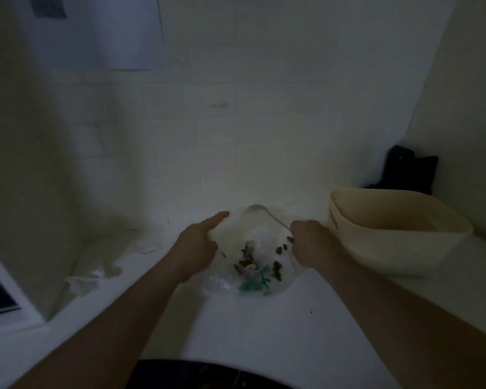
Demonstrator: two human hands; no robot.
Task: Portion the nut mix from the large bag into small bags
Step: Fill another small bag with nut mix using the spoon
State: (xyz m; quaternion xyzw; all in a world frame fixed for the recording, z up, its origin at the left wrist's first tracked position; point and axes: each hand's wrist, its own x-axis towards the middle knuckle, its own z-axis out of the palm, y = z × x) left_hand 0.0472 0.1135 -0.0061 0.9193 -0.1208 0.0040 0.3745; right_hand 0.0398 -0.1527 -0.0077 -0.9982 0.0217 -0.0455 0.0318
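Fingers of both hands pinch crinkled clear plastic bag (253, 248) holding dark nuts.

- You have no lettering, label, brand or number here that can be read; the view is dim and blurred.
- The clear bag (253, 256) shows a green patch at its near end, just left of the cream bin (399, 237), too smeared to tell whether it is print.
- That bin's wall is plain.
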